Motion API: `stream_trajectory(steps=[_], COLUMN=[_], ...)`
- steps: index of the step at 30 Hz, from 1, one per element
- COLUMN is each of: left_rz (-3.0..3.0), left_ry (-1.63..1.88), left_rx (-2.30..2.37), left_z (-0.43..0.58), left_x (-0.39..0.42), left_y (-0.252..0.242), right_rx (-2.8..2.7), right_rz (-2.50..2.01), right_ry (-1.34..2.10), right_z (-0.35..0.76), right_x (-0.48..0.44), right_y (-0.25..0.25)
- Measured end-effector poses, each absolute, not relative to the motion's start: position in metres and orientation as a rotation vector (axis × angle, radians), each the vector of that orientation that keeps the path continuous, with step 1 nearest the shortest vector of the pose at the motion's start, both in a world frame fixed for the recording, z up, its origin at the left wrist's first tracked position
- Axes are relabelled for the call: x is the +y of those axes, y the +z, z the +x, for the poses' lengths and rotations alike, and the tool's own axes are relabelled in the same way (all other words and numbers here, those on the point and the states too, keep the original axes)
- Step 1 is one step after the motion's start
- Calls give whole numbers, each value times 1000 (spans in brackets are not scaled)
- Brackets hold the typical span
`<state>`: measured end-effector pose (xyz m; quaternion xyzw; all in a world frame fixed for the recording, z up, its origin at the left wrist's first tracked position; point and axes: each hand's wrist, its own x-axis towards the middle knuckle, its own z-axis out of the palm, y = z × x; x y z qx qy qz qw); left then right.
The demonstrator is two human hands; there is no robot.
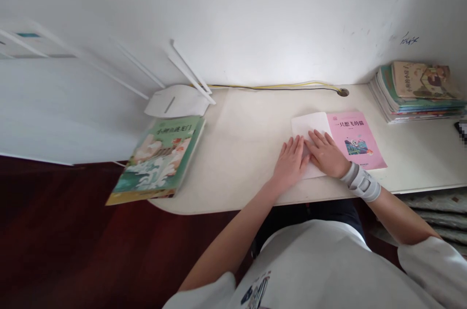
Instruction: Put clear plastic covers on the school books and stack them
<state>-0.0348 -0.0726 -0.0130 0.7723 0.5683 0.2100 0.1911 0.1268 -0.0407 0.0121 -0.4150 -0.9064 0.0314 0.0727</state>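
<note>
A thin pink book (355,139) lies open on the white desk (241,153), its white inner page (308,126) turned to the left. My left hand (291,160) rests flat on the desk at the page's left edge, fingers stretched out. My right hand (326,152) lies flat on the white page beside it, fingers extended; a grey band (361,182) wraps that wrist. The two hands touch side by side.
A green picture book (160,160) sits at the desk's left end, partly over the edge. A white router (175,100) with antennas stands behind it. A stack of books (416,92) is at the back right. A yellow cable (277,87) runs along the wall.
</note>
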Motion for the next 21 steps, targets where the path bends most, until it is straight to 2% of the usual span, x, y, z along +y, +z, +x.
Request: stream_trajectory(steps=[6,11,16,21], left_rz=[1913,1688,1893,2364], left_ry=[947,1190,1134,737], left_rx=[1531,1528,1586,1516], left_z=[-40,-43,-48,-50], left_x=[-73,-73,-70,-54], left_y=[-13,-16,-18,-8], right_rx=[-2780,-2989,-2892,-2635], right_rz=[-1198,-777,-676,-815], right_ry=[153,111,-129,-303], right_z=[131,139,160,179], right_x=[-44,-60,-69,-84], right_y=[25,44,40,20])
